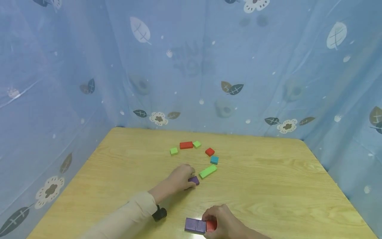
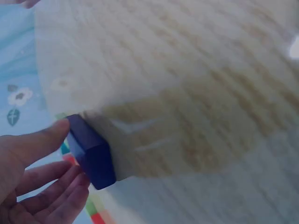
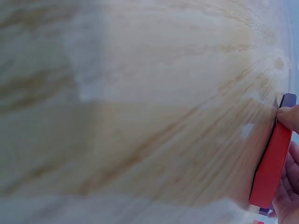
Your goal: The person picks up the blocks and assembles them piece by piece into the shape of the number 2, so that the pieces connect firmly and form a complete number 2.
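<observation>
My left hand [image 1: 178, 179] holds a purple block [image 1: 194, 180] on the table, left of a long light green block [image 1: 208, 171]. In the left wrist view, the thumb lies on one end of that purple block [image 2: 91, 151], and the other fingers curl behind it. Close to the front edge of the head view, my right hand [image 1: 223, 221] grips a red block [image 1: 211, 225] between thumb and fingers. The red block stands against the right end of a purple piece [image 1: 195, 225] that shows a seam. In the right wrist view, the red block [image 3: 272, 165] partly hides purple behind it.
Farther back on the wooden table [image 1: 268, 172] lie a long red block [image 1: 186, 145], two small green blocks [image 1: 174, 151], a small red block [image 1: 210, 152] and a blue block [image 1: 214, 160]. A blue patterned curtain [image 1: 191, 66] surrounds the table's back and sides.
</observation>
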Demonstrator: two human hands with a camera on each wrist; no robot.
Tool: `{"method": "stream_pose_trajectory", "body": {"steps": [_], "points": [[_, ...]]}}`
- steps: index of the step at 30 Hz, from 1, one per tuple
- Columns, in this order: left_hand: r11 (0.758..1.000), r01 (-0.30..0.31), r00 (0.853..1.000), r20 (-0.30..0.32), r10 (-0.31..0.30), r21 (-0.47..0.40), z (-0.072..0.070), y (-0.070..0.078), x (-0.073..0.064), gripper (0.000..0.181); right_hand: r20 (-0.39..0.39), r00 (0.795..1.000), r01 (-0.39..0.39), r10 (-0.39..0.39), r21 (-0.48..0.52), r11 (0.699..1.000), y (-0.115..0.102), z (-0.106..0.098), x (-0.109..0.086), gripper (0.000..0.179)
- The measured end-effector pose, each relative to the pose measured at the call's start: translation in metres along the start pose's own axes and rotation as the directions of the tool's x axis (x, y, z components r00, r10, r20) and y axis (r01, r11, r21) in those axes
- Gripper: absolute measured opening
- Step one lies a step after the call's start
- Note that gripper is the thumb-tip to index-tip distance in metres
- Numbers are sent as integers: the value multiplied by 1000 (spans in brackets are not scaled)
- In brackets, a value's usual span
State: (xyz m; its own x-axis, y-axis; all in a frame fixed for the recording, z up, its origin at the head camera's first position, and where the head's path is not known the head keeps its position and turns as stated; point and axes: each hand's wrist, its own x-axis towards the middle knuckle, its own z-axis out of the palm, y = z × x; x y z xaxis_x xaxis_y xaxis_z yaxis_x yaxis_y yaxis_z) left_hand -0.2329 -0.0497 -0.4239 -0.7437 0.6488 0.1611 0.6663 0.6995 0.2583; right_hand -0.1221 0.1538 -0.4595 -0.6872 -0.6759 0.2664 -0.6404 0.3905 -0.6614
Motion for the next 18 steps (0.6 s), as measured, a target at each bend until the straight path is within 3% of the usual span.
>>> {"method": "stream_pose_trajectory", "body": {"steps": [3,8,13,18], "points": [[992,60,998,2,-60,-112,3,0,-2,21,30,999,-12,11,18,1000,0,0,1,22],[980,91,996,31,-87,-177,6,1,-3,19,64,997,-48,46,21,999,0,-1,-1,25],[951,156,988,40,-151,-267,7,-1,1,18,34,999,-19,19,-3,1000,0,1,-1,23],[919,200,978,5,-211,-339,5,-2,2,23,3,1000,24,-24,-16,1000,1,1,-1,23]]}}
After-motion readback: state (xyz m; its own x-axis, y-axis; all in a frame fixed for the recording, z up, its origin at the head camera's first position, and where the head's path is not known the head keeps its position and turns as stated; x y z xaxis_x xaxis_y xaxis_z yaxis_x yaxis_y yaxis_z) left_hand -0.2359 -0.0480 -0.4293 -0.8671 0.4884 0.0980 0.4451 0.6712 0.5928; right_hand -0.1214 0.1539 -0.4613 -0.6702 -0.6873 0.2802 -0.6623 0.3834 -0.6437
